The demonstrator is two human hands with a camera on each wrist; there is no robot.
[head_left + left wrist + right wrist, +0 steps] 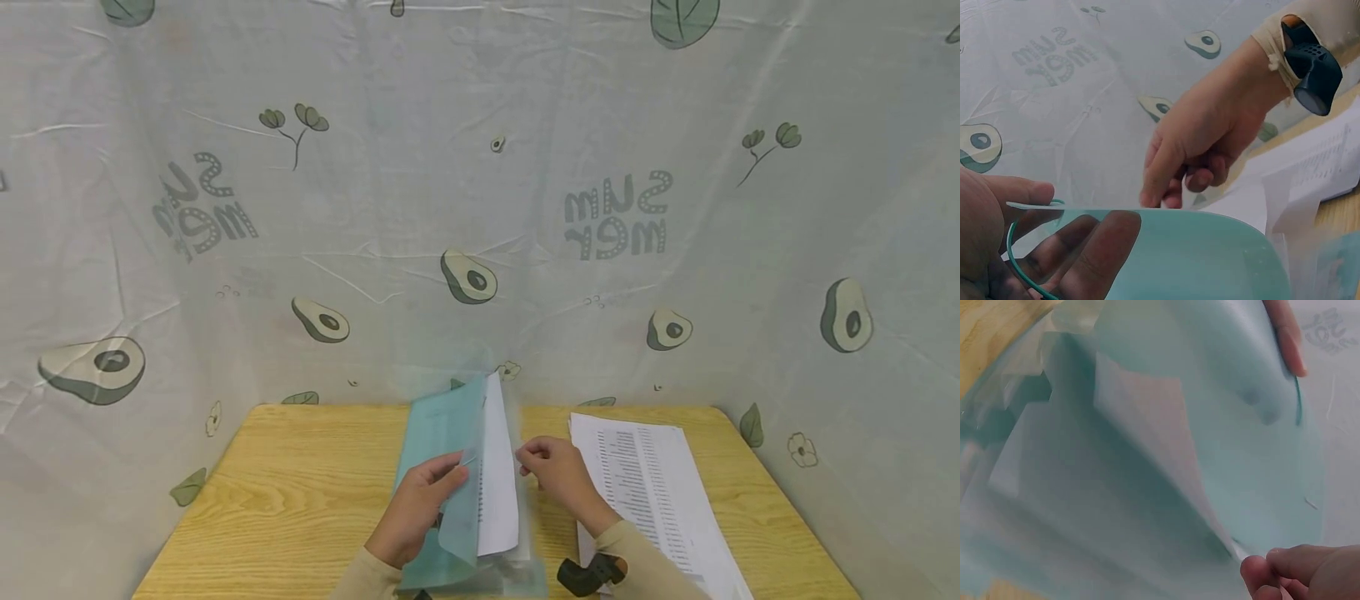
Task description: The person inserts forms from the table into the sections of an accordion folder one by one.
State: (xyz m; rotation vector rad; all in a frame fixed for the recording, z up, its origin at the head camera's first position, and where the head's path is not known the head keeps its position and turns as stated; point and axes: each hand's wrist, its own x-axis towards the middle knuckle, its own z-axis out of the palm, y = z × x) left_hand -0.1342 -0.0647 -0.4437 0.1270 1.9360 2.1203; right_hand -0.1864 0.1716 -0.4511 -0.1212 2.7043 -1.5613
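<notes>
Grip of the left hand [416, 507] pinches a translucent teal plastic folder [442, 429] parted around white printed paper [498, 492]; the right hand [561, 477] pinches that paper's edge.

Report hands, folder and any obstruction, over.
Left hand grips teal folder by its cover. Right hand apparently pinches clear sleeve. Folder partly open, printed sheet inside. Nothing visibly blocking.

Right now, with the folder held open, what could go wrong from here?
1. The left hand holds the teal plastic folder open by its edge; if it slips, the folder might spring shut.
2. The right hand pinches close to the edge of the white paper inside, so a tug might crease it.
3. In the head view, the right sleeve overlaps the printed sheets, which it could drag.
</notes>
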